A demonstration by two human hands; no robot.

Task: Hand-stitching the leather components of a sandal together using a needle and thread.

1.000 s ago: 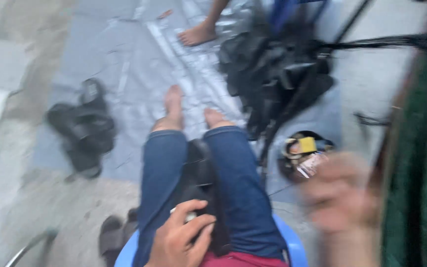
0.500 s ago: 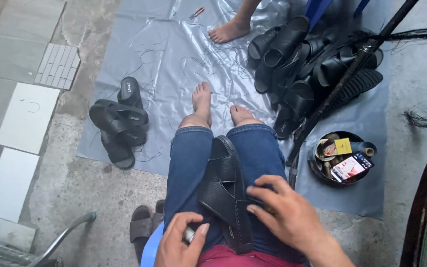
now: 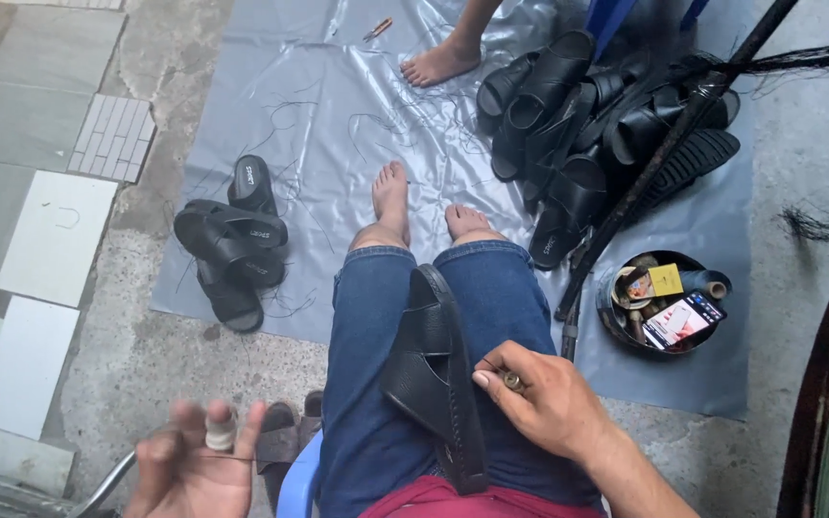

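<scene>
A black sandal (image 3: 434, 374) lies on the person's lap, between two working hands.

The right hand (image 3: 544, 398) rests on the right thigh, thumb and forefinger pinching a small metal piece just beside the sandal. The left hand (image 3: 194, 465) is held out to the left, fingers spread, one finger wrapped in tape. The sandal's long axis runs along the thighs, its far end toward the knees; it is matte black with crossed straps.

Left hand (image 3: 194, 465) spread, right hand (image 3: 544, 398) pinching

1 head-worn view looks steeply down, close over the lap (image 3: 434, 384), toward the tarp (image 3: 338, 125) beyond.
</scene>
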